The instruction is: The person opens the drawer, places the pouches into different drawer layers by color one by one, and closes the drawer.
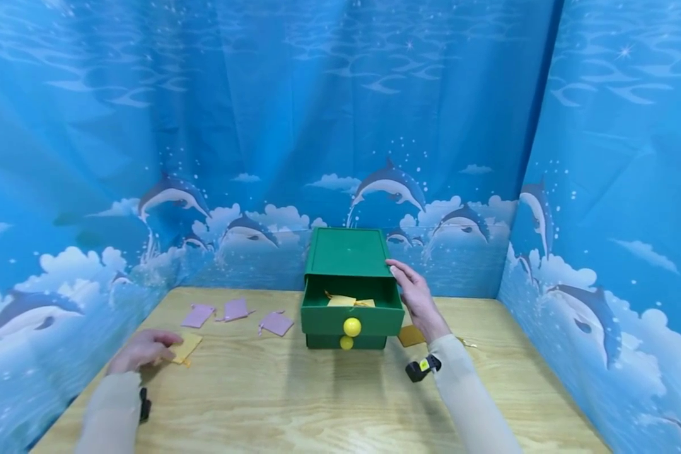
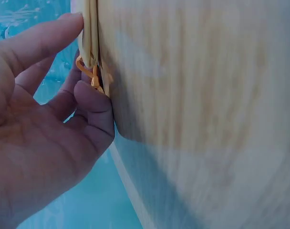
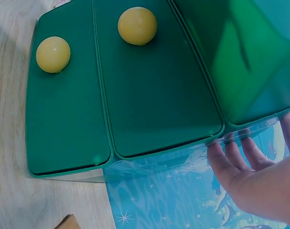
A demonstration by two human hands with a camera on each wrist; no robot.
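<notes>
My left hand (image 1: 142,350) pinches the edge of a yellow drawstring pouch (image 1: 187,348) on the table's left side. In the left wrist view, the thumb meets the pouch's layered edge (image 2: 90,36), and an orange cord hangs by the fingers. A green drawer box (image 1: 349,252) with two yellow ball knobs (image 1: 352,326) stands at the middle back. Above the upper knob it is open, and yellow pouches (image 1: 342,301) lie inside. My right hand (image 1: 417,296) rests on the box's right side; in the right wrist view its extended fingertips touch that side.
Three lilac pouches (image 1: 276,323) lie between the left hand and the box. An ochre piece (image 1: 411,336), partly hidden by the right wrist, lies right of the box with a gold cord (image 1: 466,342) nearby. A dolphin-print curtain (image 1: 272,126) surrounds the wooden table (image 1: 250,403).
</notes>
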